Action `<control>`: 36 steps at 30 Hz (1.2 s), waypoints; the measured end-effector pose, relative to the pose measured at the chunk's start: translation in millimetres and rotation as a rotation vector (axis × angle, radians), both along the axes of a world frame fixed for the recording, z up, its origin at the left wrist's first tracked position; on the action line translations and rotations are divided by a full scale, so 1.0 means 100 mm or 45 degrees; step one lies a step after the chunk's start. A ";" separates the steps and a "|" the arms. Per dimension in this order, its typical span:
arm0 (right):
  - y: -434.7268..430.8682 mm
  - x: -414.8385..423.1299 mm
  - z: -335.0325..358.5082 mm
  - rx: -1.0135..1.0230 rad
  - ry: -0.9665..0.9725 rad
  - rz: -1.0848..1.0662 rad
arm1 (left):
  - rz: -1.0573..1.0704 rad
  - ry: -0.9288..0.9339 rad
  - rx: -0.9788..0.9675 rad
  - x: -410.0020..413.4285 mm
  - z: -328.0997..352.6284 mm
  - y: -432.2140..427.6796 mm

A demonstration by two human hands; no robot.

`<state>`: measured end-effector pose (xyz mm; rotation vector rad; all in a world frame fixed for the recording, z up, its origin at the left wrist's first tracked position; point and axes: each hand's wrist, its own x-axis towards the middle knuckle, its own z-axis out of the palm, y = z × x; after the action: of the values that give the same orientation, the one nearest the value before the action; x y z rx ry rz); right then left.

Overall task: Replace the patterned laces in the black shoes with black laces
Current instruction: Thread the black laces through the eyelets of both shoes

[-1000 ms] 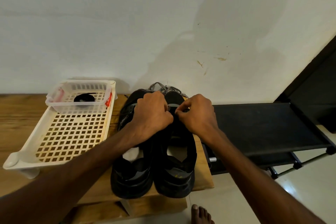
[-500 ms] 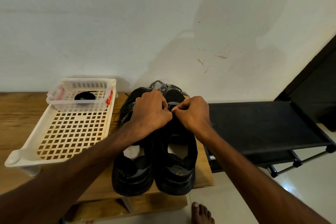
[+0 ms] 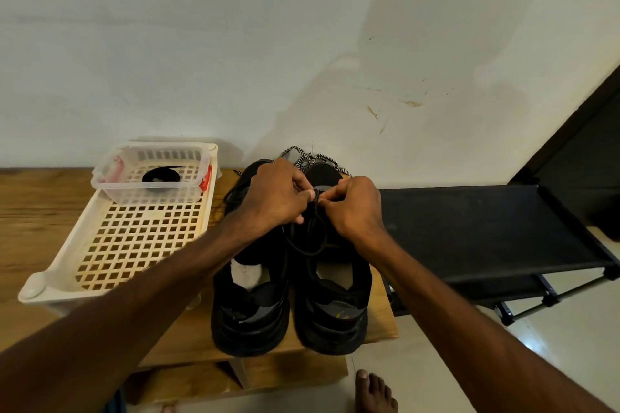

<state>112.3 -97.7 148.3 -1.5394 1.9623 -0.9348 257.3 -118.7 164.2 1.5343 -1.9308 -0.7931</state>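
Soft, rather dim indoor light leaves a broad faint shadow on the white wall (image 3: 335,77), a small bright glare on the floor tiles (image 3: 528,345), little detail in the black shoes (image 3: 332,322), and wide-angle stretching with slight softness toward the frame's lower edges and corners.

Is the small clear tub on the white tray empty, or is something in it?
Not empty. A coiled black lace lies on the floor of the clear tub, at the far end of the white tray.
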 end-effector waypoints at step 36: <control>0.05 -0.35 0.42 0.009 0.053 0.335 | -0.129 -0.528 -0.374 0.18 0.19 -0.07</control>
<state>77.5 -93.0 190.4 -1.7726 1.7325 -0.7901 275.2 -125.6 183.3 1.5111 -2.3136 -0.2180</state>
